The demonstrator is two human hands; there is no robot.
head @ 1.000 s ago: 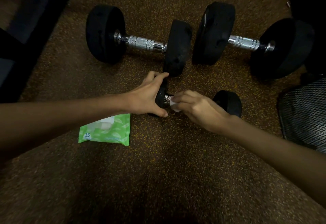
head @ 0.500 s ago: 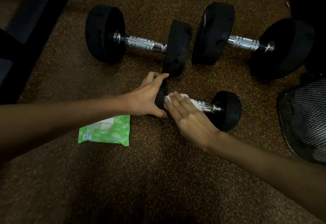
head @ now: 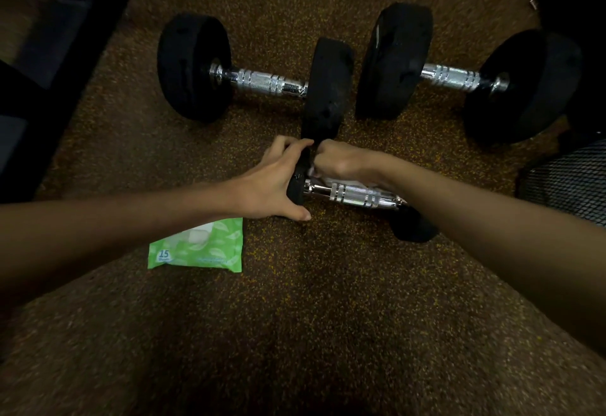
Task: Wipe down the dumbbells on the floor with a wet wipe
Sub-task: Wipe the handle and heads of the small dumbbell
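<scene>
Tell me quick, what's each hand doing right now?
Left hand: gripping the small dumbbell's left end.
Right hand: closed on the white wipe behind the handle.

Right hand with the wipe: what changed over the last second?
The right hand carried the wet wipe along the small dumbbell handle, then back to the left end, now behind the bar. The left hand kept gripping the left weight. Both big dumbbells and the wipes pack stayed put.
</scene>
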